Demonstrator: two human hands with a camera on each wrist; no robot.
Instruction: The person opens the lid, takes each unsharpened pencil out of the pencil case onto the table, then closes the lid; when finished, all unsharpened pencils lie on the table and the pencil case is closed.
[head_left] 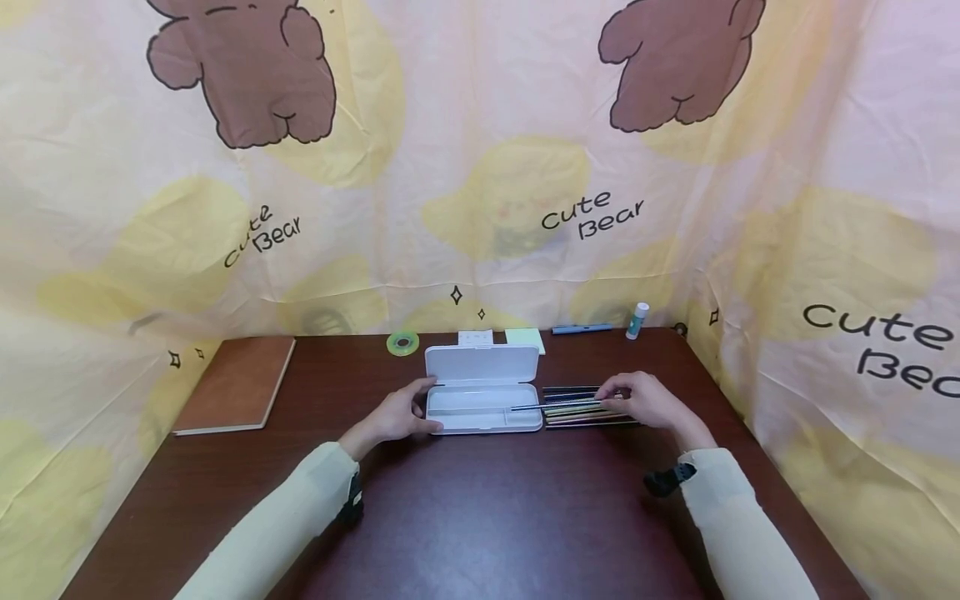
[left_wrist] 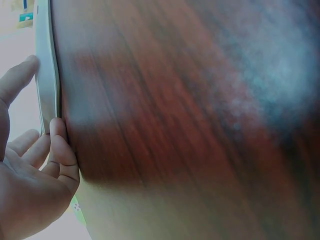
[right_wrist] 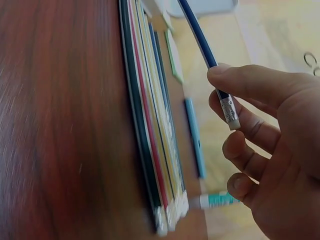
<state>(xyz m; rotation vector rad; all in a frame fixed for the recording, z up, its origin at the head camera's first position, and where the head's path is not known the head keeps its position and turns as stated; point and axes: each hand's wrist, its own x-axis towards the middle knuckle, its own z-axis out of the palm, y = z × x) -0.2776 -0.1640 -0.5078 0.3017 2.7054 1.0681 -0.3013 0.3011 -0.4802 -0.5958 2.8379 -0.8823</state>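
A white pencil case [head_left: 483,422] lies with its lid [head_left: 482,364] raised at the back. My left hand [head_left: 396,414] holds the case by its left end, the thumb at the front corner and fingers round the end and side. Between right thumb and forefinger I pinch a dark blue pencil [right_wrist: 199,37] near its eraser end, its other end over the case's right part. This right hand [head_left: 639,400] is above a row of pencils [head_left: 573,414] in several colours, laid side by side just right of the case. White erasers tip these pencils in the right wrist view.
Behind the case are green tape [head_left: 402,343], a small white patterned item [head_left: 476,337] and pale green sticky notes [head_left: 525,337]. A blue pen [head_left: 581,329] and glue stick [head_left: 637,321] stand toward the back right. At left lies a brown notebook [head_left: 236,385]. Printed fabric [head_left: 480,167] hangs behind the table.
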